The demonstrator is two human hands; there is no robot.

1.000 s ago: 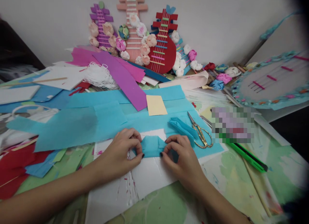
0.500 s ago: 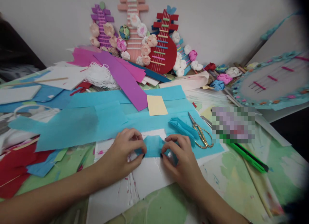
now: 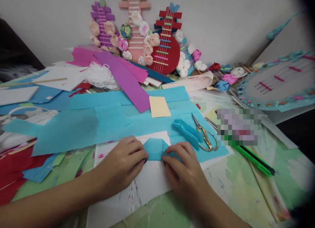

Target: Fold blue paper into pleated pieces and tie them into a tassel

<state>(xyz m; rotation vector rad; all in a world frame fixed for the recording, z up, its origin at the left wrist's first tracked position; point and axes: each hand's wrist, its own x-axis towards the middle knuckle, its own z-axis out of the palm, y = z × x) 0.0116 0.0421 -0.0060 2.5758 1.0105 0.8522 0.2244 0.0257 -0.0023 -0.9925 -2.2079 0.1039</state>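
Observation:
A small folded piece of blue crepe paper (image 3: 155,148) lies over a white sheet (image 3: 145,185) in front of me. My left hand (image 3: 128,160) pinches its left edge between thumb and fingers. At the right edge, my right hand (image 3: 180,162) grips the same piece, fingertips pressed together. Gold-handled scissors (image 3: 206,137) rest to the right, beside several folded blue paper strips (image 3: 187,131). Behind the hands spreads a large sheet of blue crepe paper (image 3: 66,131), partly under a small yellow paper square (image 3: 159,107).
Model lutes, one of them red (image 3: 166,54), lean on the back wall among paper flowers. A purple card strip (image 3: 128,85) and white string (image 3: 100,76) lie mid-table. On the right are a green cutter (image 3: 253,159) and a round decorated panel (image 3: 273,80). Red paper (image 3: 14,175) sits left.
My left hand has turned, its fingers now curled lower over the paper's left side. The right fingers have closed in a little. The blue piece looks flatter, with its left corner slanted.

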